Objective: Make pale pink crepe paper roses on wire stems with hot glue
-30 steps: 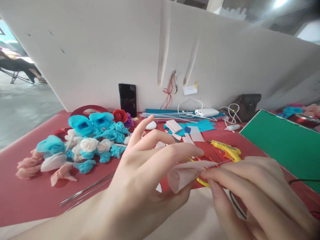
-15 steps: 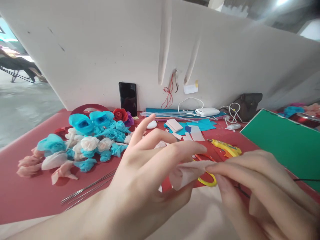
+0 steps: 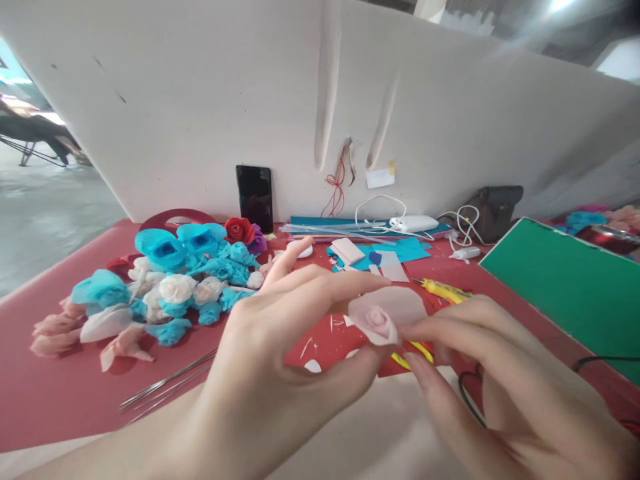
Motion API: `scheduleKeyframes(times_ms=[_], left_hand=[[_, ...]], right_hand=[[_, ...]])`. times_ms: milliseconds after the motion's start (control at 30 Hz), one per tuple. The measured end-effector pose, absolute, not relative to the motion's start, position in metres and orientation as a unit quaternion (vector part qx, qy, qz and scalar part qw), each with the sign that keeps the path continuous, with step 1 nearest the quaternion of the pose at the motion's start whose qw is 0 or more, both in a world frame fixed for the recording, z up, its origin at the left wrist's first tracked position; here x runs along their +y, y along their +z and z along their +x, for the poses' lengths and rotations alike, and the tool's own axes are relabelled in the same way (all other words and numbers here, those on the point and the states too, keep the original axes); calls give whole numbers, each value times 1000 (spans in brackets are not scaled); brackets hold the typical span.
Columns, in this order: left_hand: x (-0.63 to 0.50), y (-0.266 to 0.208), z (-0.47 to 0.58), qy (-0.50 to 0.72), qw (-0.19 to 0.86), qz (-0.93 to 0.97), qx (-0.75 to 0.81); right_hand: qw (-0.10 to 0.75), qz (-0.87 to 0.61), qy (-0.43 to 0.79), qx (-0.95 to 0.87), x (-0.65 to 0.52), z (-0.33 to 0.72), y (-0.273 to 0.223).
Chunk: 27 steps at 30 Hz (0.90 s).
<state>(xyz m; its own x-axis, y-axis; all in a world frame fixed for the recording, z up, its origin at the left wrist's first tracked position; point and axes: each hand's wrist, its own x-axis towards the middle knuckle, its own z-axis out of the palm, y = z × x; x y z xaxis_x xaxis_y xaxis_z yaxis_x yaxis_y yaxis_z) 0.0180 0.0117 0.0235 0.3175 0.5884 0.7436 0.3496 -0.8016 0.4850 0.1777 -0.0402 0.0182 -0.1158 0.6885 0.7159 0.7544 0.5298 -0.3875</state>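
Note:
Between both hands, above the front of the table, is a small pale pink paper flower (image 3: pixel 379 323), its rolled centre facing me and one wide petal standing up behind it. The fingers of my left hand (image 3: pixel 295 347) curve around its left side, index finger by the petal's top edge and thumb against the underside. My right hand (image 3: pixel 480 373) pinches the flower's base from the right with thumb and fingertips. Beneath the hands, yellow-handled scissors (image 3: pixel 423 350) are partly covered. A yellow glue gun (image 3: pixel 443 291) lies behind my right hand.
Blue, white and pink paper flowers (image 3: pixel 177 289) crowd the red table's left side, with metal wires (image 3: pixel 165 380) in front. A black phone (image 3: pixel 254 199) leans on the wall. Paper pieces (image 3: pixel 393 265) lie centrally, a white power bank (image 3: pixel 414 223) behind. A green board (image 3: pixel 565 287) is at right.
The flower has turned, so its rolled centre now faces me and the petal stands upright. My right hand has shifted slightly left and my left fingers have closed in around the flower.

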Motion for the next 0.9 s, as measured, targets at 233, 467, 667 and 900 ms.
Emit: scheduleKeyframes(times_ms=[233, 467, 667, 900], left_hand=[[14, 24, 17, 517, 312, 725, 333], [14, 29, 19, 506, 507, 618, 324], [15, 24, 19, 479, 570, 587, 318], [14, 25, 15, 463, 568, 605, 312]], right_hand=[[488, -456, -46, -743, -38, 178, 11], [490, -458, -30, -741, -38, 176, 13], [506, -455, 17, -733, -40, 175, 12], [499, -512, -55, -697, -34, 186, 15]])
